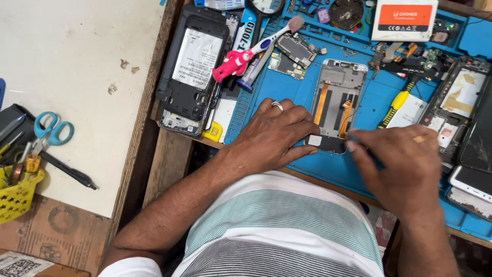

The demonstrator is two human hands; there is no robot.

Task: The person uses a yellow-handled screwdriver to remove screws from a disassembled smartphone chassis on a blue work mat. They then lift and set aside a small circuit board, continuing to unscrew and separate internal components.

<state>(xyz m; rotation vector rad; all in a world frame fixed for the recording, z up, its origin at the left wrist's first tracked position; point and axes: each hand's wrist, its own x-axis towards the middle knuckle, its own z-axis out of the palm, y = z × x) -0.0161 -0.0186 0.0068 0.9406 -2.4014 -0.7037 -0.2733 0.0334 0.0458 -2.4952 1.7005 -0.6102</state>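
A blue repair mat (pixel 307 164) covers the wooden workbench (pixel 154 154), and on it lies an opened phone frame (pixel 335 97) with orange flex cables running down its middle. The left hand (pixel 271 136), a ring on one finger, lies flat on the mat with its fingers pressing the dark lower end of the frame. The right hand (pixel 405 164) comes in from the other side, its fingers pinched together on a thin dark tool whose tip touches that same lower end; the tool itself is mostly hidden. Left of the mat rests a black phone back housing (pixel 192 66) with its battery showing. Beside it lies a pink and white toothbrush (pixel 251 51). A bare circuit board (pixel 294 51) sits above the frame. Far left, blue-handled scissors (pixel 48 133) lie on a white sheet.
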